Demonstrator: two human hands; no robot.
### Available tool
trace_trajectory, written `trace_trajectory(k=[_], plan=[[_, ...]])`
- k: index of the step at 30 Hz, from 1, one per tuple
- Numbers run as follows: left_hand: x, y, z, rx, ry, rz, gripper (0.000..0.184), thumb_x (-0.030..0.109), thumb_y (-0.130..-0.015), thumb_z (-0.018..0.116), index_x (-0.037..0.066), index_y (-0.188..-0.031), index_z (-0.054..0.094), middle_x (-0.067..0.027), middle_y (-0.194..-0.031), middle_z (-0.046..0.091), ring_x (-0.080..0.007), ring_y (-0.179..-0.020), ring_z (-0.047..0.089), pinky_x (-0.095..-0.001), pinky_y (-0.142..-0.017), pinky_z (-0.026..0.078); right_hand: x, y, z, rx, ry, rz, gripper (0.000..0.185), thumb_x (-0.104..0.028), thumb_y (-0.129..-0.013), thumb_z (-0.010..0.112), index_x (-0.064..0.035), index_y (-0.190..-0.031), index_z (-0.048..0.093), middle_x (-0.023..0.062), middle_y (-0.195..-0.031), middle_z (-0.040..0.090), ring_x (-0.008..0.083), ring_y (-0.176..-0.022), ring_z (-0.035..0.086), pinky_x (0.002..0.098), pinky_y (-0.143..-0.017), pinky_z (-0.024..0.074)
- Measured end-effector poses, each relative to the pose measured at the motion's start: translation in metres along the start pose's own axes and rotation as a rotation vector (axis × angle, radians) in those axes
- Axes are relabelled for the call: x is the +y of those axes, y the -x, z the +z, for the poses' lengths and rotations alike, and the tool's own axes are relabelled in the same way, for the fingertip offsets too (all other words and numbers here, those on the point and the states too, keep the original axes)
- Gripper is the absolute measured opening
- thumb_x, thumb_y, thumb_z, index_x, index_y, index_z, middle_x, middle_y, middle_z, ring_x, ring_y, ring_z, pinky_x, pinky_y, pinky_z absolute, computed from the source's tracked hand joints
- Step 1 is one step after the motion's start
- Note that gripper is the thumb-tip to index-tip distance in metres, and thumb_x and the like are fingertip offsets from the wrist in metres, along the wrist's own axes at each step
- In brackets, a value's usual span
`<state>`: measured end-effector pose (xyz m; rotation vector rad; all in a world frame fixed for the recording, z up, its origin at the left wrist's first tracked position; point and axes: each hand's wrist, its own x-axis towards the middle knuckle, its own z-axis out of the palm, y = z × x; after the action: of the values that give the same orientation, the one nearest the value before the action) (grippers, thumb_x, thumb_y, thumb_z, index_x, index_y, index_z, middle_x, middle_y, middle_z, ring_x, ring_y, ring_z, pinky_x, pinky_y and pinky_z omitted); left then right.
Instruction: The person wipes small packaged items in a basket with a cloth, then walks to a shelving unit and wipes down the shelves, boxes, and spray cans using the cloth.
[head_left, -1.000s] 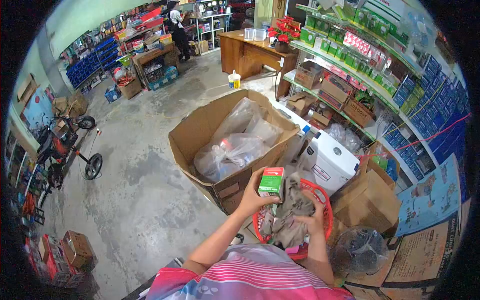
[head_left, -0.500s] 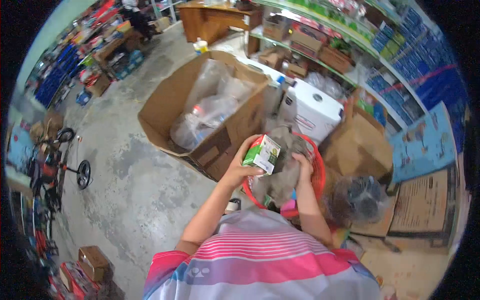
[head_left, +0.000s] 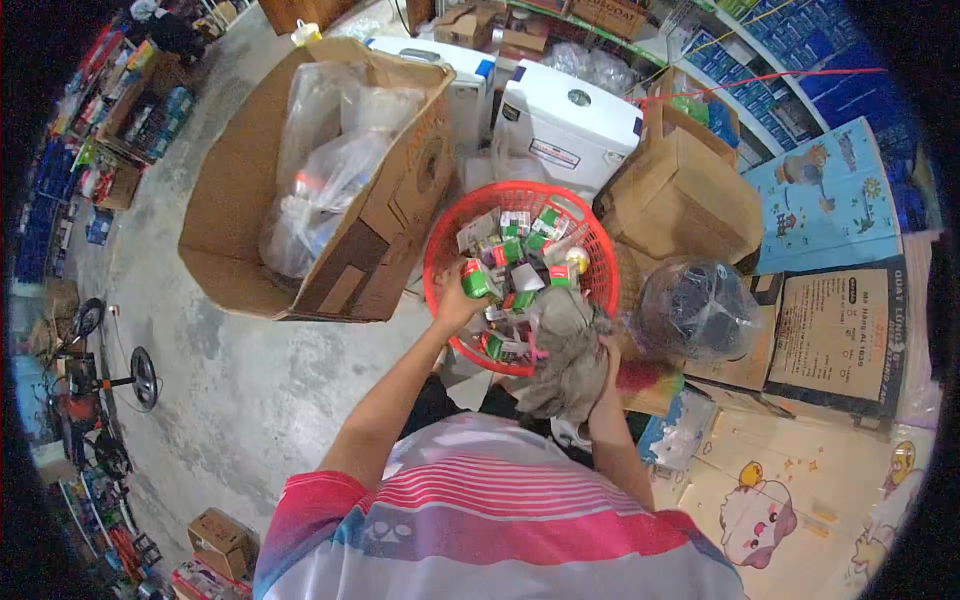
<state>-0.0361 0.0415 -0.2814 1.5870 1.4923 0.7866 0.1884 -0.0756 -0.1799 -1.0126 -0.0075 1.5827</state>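
A red plastic basket point(head_left: 604, 240) stands in front of me with several small green, white and red boxes point(head_left: 513, 224) heaped inside. My left hand point(head_left: 458, 304) reaches over its left rim, fingers closed around a small green and red box point(head_left: 475, 279). At the lower right of the basket, my right hand point(head_left: 606, 352) grips a grey-brown cloth point(head_left: 566, 350), which hangs bunched over the rim and hides part of the fingers. Something pink pokes out beside the cloth.
A large open cardboard box point(head_left: 345, 290) holding clear plastic bags stands left of the basket. Behind are white cartons point(head_left: 567, 125); to the right, a brown cardboard box point(head_left: 683, 198) and a plastic-wrapped round dark object point(head_left: 697, 308). Stocked shelves line the back.
My left hand has lowered the small box into the basket area. The cloth has been pulled toward me and right, uncovering the basket's contents. The view has shifted.
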Motion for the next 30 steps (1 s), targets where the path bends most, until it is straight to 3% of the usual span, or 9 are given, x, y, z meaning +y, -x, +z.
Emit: trace_trajectory(k=[6,8,10,12,15,17,19,29,30], plan=[[0.004,-0.034,0.029,-0.189,-0.155,-0.161,0.079,0.026,-0.054,0.074,0.0,-0.117,0.036,-0.0212,-0.114,0.039,-0.0359,-0.108,0.039,-0.0371,-0.093,0.034,0.031,0.036,-0.034,0.223,0.085,-0.019,0.034,-0.03,-0.073,0.051,-0.0048,-0.095,0.054,0.008,-0.093,0.056,0.0177,-0.085,0.052,0.0299,-0.077,0.042],[-0.003,-0.038,0.048,-0.361,-0.122,-0.159,0.078,0.03,-0.054,0.074,0.0,-0.116,0.038,-0.0212,-0.113,0.041,-0.036,-0.107,0.04,-0.0375,-0.092,0.035,0.029,0.047,-0.003,0.558,0.296,0.025,0.025,-0.024,-0.075,0.049,-0.0043,-0.088,0.055,0.0081,-0.089,0.056,0.0159,-0.085,0.051,0.0278,-0.075,0.0408],[-0.003,-0.047,0.059,-0.388,-0.294,0.103,0.079,0.038,-0.054,0.072,0.005,-0.118,0.04,-0.0217,-0.113,0.043,-0.0358,-0.106,0.042,-0.0397,-0.089,0.037,0.14,-0.006,-0.285,0.364,0.407,-0.145,0.018,-0.02,-0.073,0.05,-0.0048,-0.079,0.055,0.0065,-0.082,0.056,0.0156,-0.076,0.051,0.0278,-0.067,0.0414],[0.029,-0.029,0.039,-0.365,-0.204,0.128,0.077,0.043,-0.055,0.071,0.015,-0.12,0.04,-0.0227,-0.113,0.043,-0.0364,-0.104,0.044,-0.0442,-0.087,0.037,0.095,0.027,-0.237,0.181,0.448,0.028,0.018,-0.021,-0.07,0.052,-0.0042,-0.076,0.056,0.0058,-0.075,0.056,0.0166,-0.068,0.051,0.0295,-0.06,0.0416],[0.043,0.009,0.021,-0.535,-0.564,0.023,0.07,0.047,-0.061,0.065,0.012,-0.117,0.042,-0.0212,-0.109,0.045,-0.0354,-0.1,0.046,-0.0471,-0.081,0.038,0.057,0.019,-0.086,0.335,0.101,-0.047,0.019,-0.019,-0.069,0.052,-0.0023,-0.078,0.055,0.0093,-0.076,0.056,0.019,-0.069,0.054,0.0324,-0.059,0.044],[0.026,0.035,0.039,-0.54,-0.649,-0.032,0.068,0.049,-0.063,0.063,0.011,-0.116,0.043,-0.0209,-0.108,0.046,-0.0355,-0.102,0.045,-0.0478,-0.081,0.037,0.052,0.01,-0.066,0.362,0.026,0.036,0.02,-0.019,-0.066,0.054,-0.0029,-0.079,0.055,0.0088,-0.078,0.056,0.021,-0.07,0.054,0.0331,-0.065,0.0449],[-0.003,0.045,0.068,-0.197,-0.771,-0.207,0.065,0.051,-0.064,0.06,0.01,-0.112,0.046,-0.0162,-0.109,0.046,-0.0354,-0.105,0.042,-0.0502,-0.081,0.035,0.05,0.0,-0.052,0.33,0.053,0.036,0.021,-0.02,-0.066,0.054,-0.0029,-0.08,0.055,0.0084,-0.078,0.056,0.0218,-0.07,0.054,0.0335,-0.065,0.045],[-0.039,0.026,0.057,-0.348,-0.563,-0.234,0.061,0.053,-0.071,0.052,0.008,-0.113,0.048,-0.0121,-0.12,0.041,-0.0333,-0.105,0.042,-0.0506,-0.084,0.034,0.058,-0.013,-0.012,0.318,0.137,0.062,0.028,-0.026,-0.071,0.053,-0.005,-0.089,0.054,0.0054,-0.082,0.056,0.0205,-0.074,0.053,0.032,-0.068,0.0431],[-0.054,0.018,0.056,-0.413,-0.287,-0.261,0.062,0.053,-0.073,0.05,0.007,-0.114,0.046,-0.013,-0.12,0.042,-0.0329,-0.105,0.043,-0.0474,-0.086,0.034,0.058,-0.014,-0.001,0.326,0.154,0.064,0.029,-0.027,-0.072,0.054,-0.0051,-0.091,0.055,0.0054,-0.084,0.056,0.0201,-0.077,0.053,0.0313,-0.07,0.0426]])
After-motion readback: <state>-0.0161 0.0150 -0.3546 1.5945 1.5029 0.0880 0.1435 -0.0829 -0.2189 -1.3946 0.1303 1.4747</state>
